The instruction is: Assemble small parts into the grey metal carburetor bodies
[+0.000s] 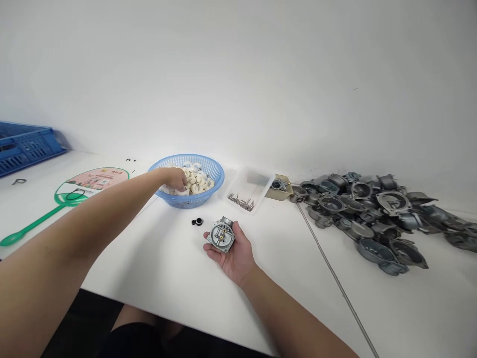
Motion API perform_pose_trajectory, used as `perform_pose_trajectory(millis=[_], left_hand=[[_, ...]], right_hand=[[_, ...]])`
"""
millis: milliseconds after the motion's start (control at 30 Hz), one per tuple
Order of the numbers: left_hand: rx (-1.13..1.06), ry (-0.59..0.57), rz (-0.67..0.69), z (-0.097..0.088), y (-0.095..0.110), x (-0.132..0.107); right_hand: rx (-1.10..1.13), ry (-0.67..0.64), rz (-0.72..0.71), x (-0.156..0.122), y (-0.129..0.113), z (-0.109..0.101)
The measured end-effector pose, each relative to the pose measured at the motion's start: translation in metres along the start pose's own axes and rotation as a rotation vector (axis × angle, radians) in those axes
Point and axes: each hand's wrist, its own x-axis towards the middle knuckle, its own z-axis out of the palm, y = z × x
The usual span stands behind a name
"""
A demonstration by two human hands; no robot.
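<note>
My left hand reaches into a blue plastic basket with its fingers curled down among many white, U-shaped plastic carburetor floats. Its fingertips are partly hidden, so whether a float is between them does not show. In my right hand, palm up over the table, lies a metal carburetor body. Its open round face, with small brass parts inside, is turned up toward me. Two small black round parts lie on the table between the basket and the carburetor body.
Right of the basket stands a clear plastic tray with metal pins, beside a beige box. A large heap of grey metal castings spreads to the right, past a table seam. A hand fan and blue crate are left.
</note>
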Motion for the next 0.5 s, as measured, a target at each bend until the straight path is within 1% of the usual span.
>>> perform_pose_trajectory(millis=[100,300,367,500], left_hand=[[0.001,-0.019,0.003,-0.001,-0.006,-0.004],[0.012,0.024,0.023,-0.005,-0.011,-0.02],[0.031,0.044,-0.002,-0.008,-0.012,-0.024],[0.072,0.119,-0.1,-0.011,-0.009,-0.03]], right_hand=[[-0.009,0.009,0.007,-0.001,0.0,0.0],[-0.014,-0.019,-0.01,0.0,0.001,-0.001],[-0.014,-0.021,-0.012,0.0,0.001,-0.001],[-0.023,0.001,-0.02,-0.001,0.001,0.0]])
